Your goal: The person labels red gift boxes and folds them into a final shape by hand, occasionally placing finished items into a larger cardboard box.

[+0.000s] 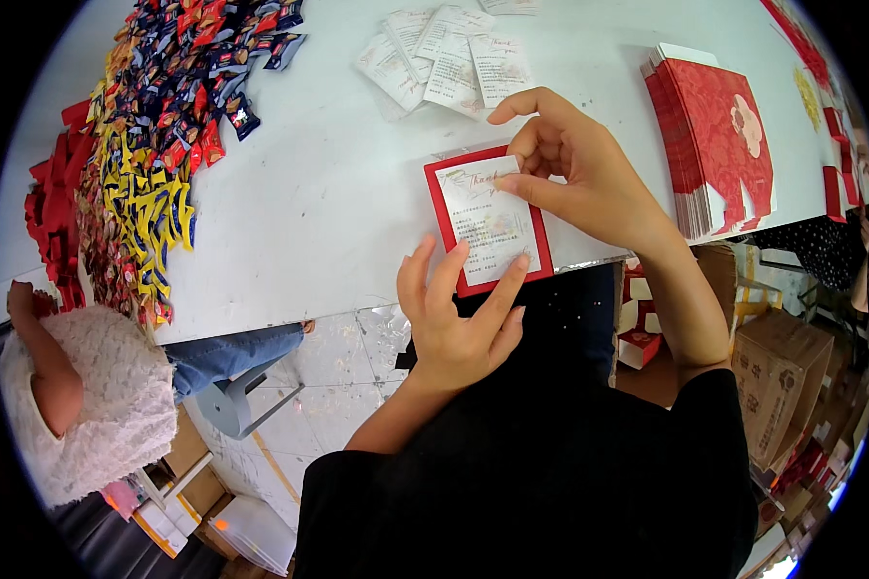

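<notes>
A white printed card (487, 224) lies on a slightly larger red card or flat packet (545, 250) at the table's near edge. My left hand (463, 318) has its fingers spread, the tips resting on the lower part of the white card. At the card's upper right, my right hand (572, 166) has its thumb on the printed face and its other fingers curled by the top corner; whether it pinches the card cannot be told. Beyond them lie loose white printed cards (452, 72). A stack of flat red patterned cartons (724, 137) is to the right.
Wrapped sweets (188, 94) in dark blue, red and yellow are heaped at the left, beside red ribbon-like pieces (61, 210). A seated person (94, 398) is at the lower left, near a grey stool (228, 405). Cardboard boxes (778, 383) stand below the table at right.
</notes>
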`<state>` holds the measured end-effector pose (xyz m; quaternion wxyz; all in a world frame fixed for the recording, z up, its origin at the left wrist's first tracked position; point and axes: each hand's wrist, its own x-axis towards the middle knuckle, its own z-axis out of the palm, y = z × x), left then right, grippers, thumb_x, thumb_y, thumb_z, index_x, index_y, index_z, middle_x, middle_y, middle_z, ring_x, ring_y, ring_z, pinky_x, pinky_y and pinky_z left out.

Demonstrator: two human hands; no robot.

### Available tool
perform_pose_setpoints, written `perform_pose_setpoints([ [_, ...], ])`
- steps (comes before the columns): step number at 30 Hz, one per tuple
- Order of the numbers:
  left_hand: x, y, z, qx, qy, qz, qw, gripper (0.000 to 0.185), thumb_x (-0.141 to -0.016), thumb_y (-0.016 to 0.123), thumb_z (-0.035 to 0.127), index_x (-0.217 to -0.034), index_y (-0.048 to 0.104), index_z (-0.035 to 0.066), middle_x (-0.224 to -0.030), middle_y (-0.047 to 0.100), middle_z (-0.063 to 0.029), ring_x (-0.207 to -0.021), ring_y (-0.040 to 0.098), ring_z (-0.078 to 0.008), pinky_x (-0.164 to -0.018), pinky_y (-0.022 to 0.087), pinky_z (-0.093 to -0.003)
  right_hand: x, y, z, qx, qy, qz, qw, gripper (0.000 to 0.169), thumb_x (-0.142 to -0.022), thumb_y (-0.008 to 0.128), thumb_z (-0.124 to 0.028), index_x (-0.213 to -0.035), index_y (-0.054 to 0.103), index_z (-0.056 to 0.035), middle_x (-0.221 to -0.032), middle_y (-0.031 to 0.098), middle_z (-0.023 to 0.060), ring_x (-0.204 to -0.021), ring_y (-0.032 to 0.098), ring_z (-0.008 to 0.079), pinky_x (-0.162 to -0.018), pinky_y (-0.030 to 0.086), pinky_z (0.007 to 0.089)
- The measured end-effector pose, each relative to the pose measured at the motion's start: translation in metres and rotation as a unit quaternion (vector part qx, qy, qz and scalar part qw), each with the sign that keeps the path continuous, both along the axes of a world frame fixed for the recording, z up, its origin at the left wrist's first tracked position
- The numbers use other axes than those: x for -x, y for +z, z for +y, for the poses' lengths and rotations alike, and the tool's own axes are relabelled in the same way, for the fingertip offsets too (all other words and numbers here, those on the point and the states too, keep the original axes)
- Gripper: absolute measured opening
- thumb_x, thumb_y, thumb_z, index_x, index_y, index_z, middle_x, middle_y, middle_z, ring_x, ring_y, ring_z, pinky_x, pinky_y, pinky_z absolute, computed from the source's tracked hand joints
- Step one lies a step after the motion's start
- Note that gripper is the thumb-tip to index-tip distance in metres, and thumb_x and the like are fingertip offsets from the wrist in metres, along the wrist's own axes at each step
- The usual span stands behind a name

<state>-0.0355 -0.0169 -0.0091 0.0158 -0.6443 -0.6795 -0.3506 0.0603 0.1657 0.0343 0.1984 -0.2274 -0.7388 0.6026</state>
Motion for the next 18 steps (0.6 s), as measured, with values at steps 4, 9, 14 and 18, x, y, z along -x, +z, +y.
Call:
perform_pose_setpoints([
  [4, 0.000, -0.002, -0.001, 0.021, -0.001, 0.003, 1.000, 0.043, -0.067, 0.067, 0.019, -0.110, 0.067, 0.020, -0.125, 0.039, -0.0163, -0.120, 0.033, -0.0389, -0.095, 0.027, -0.0518, 0.000, -0.003, -0.002, -0.052, -0.012, 0.001, 0.999, 0.038, -0.078, 0.065, 0.001, -0.112, 0.049, -0.0066, -0.072, 0.053, -0.0003, -0.067, 0.051, 0.0065, -0.061, 0.041, 0.0214],
  [9, 0.000, -0.008, -0.001, -0.004, 0.001, -0.004, 1.000, 0.043, -0.065, 0.065, 0.016, -0.109, 0.067, 0.019, -0.123, 0.041, -0.0152, -0.119, 0.036, -0.0385, -0.095, 0.026, -0.0519, -0.002, -0.004, -0.005, -0.173, -0.021, 0.017, 0.985, 0.042, -0.072, 0.069, -0.002, -0.110, 0.051, -0.0071, -0.073, 0.054, 0.0042, -0.062, 0.052, 0.0152, -0.059, 0.044, 0.0254],
  [14, 0.000, -0.005, -0.001, 0.000, 0.010, 0.004, 1.000, 0.044, -0.064, 0.065, 0.014, -0.107, 0.068, 0.019, -0.121, 0.043, -0.0147, -0.117, 0.039, -0.0388, -0.096, 0.025, -0.0529, -0.010, -0.015, -0.010, -0.308, -0.003, 0.025, 0.951, 0.059, -0.065, 0.076, -0.011, -0.117, 0.050, -0.0078, -0.097, 0.056, 0.0088, -0.089, 0.053, 0.0251, -0.074, 0.045, 0.0347],
  [18, -0.001, -0.003, -0.001, 0.007, 0.016, -0.012, 1.000, 0.044, -0.064, 0.065, 0.013, -0.108, 0.068, 0.017, -0.122, 0.043, -0.0151, -0.115, 0.042, -0.0382, -0.096, 0.026, -0.0525, -0.010, -0.019, -0.009, -0.352, -0.087, 0.025, 0.932, 0.073, -0.061, 0.080, -0.019, -0.124, 0.046, -0.0083, -0.116, 0.051, 0.0142, -0.110, 0.046, 0.0318, -0.089, 0.042, 0.0381],
])
